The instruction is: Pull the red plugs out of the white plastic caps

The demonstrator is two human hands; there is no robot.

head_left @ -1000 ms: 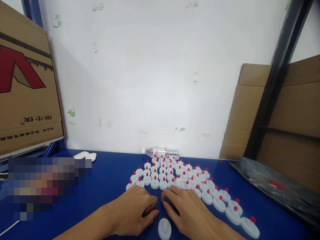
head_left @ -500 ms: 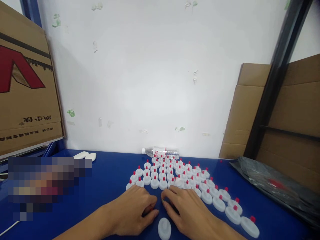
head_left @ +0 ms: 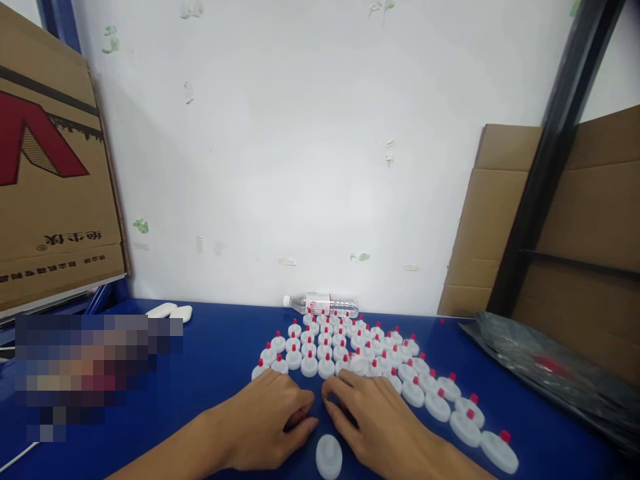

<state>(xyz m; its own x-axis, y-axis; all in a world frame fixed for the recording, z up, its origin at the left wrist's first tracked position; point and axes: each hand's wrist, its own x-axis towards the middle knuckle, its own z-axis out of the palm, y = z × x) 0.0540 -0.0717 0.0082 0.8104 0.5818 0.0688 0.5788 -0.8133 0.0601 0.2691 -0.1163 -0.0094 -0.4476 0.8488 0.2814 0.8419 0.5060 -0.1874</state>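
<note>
Your left hand (head_left: 273, 420) and right hand (head_left: 375, 420) rest on the smooth blue desk (head_left: 210, 360), separated by a narrow gap, both with fingers curled inward. The undersides of your fingers are hidden, so whether either hand grasps something or is merely clenched cannot be told. One loose white oval plastic piece (head_left: 329, 457) lies on the desk at the near edge of the view, just below the gap between your hands and apart from both. This central position presumably keeps it within equal reach of either thumb. Beyond your hands stand many squat white plastic pieces with red tips (head_left: 339, 353), packed in uneven rows that spread toward the near right. They are set on their broad bases, probably because this is their steadiest stance; the close spacing appears to save desk surface. A clear plastic bottle with a white cap and a red-and-white label (head_left: 325, 304) lies on its side behind the rows, near the white wall (head_left: 320, 167). Note orientation: the red tips point upward, with each tipped piece's central axis roughly vertical. The loose piece shows no red tip; its long axis appears to run away from you, toward the wall. Its facing direction cannot be determined.
</note>
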